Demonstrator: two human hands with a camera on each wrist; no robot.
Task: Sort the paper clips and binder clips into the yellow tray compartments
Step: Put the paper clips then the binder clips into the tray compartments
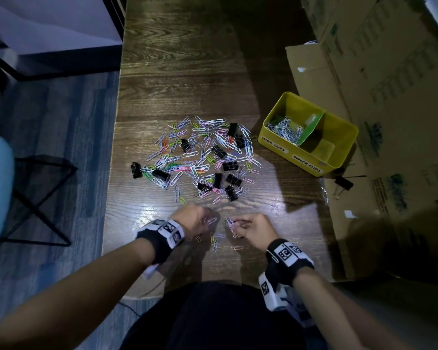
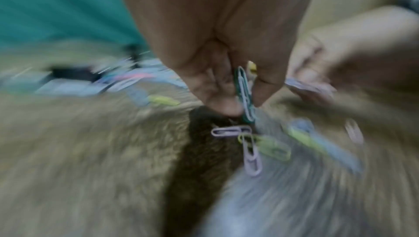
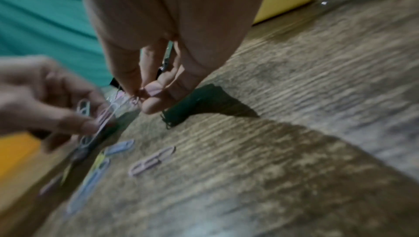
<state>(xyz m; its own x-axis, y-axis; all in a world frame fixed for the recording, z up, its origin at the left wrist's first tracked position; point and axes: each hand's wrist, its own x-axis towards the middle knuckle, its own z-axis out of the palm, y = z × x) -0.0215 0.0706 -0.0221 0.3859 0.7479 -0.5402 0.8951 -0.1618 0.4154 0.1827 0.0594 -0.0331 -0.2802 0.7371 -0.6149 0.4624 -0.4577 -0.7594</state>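
A mixed pile of coloured paper clips (image 1: pixel 200 152) and black binder clips (image 1: pixel 219 150) lies mid-table. The yellow tray (image 1: pixel 276 142) stands at the right; its left compartment, labelled paper clips, holds silver clips (image 1: pixel 285 130), and the binder clips compartment looks bare. My left hand (image 1: pixel 208 221) pinches several paper clips (image 2: pixel 244 95) low over the table. My right hand (image 1: pixel 234 227) pinches paper clips (image 3: pixel 136 97) too, close beside the left. A few loose paper clips (image 1: pixel 216 239) lie on the table between and under both hands.
Cardboard boxes (image 1: pixel 377 97) crowd the table's right side behind the tray. One black binder clip (image 1: pixel 343 183) lies on a cardboard flap past the tray. A black wire stool (image 1: pixel 36 198) stands on the floor at left. A green divider (image 1: pixel 311 130) splits the tray.
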